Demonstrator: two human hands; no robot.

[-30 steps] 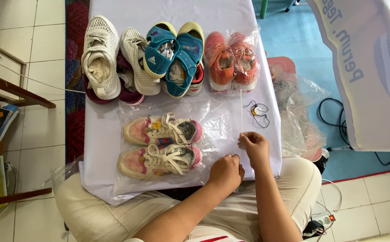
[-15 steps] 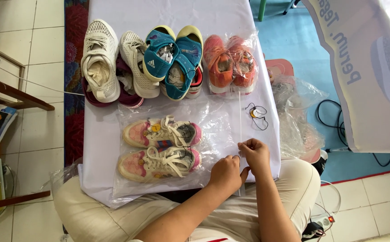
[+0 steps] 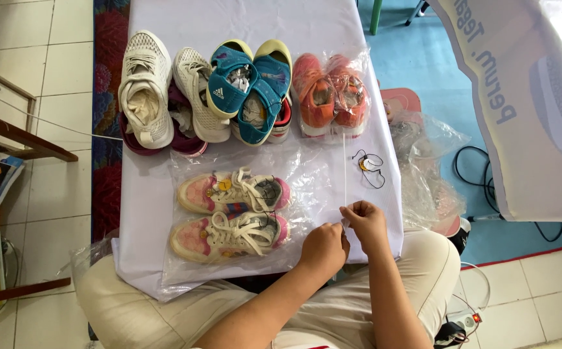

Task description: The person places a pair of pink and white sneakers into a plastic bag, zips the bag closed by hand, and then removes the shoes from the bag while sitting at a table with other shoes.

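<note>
A pair of pink sneakers (image 3: 229,213) with white laces lies inside a clear plastic bag (image 3: 307,174) on the white table (image 3: 165,271), toes pointing left. My left hand (image 3: 323,249) and my right hand (image 3: 365,223) meet at the bag's right edge near the table's front. Both pinch the thin plastic rim there with fingers closed. The hands touch each other at the fingertips.
Along the far side stand white sneakers (image 3: 144,90), teal and yellow sandals (image 3: 252,87) and bagged orange shoes (image 3: 329,94). A small tag on a black string (image 3: 368,165) lies right of the bag. Crumpled clear plastic (image 3: 426,168) sits off the right edge; a wooden chair (image 3: 10,132) stands left.
Both hands have shifted slightly toward the table's front along the bag's right edge and drawn closer together. The shoes have not moved.
</note>
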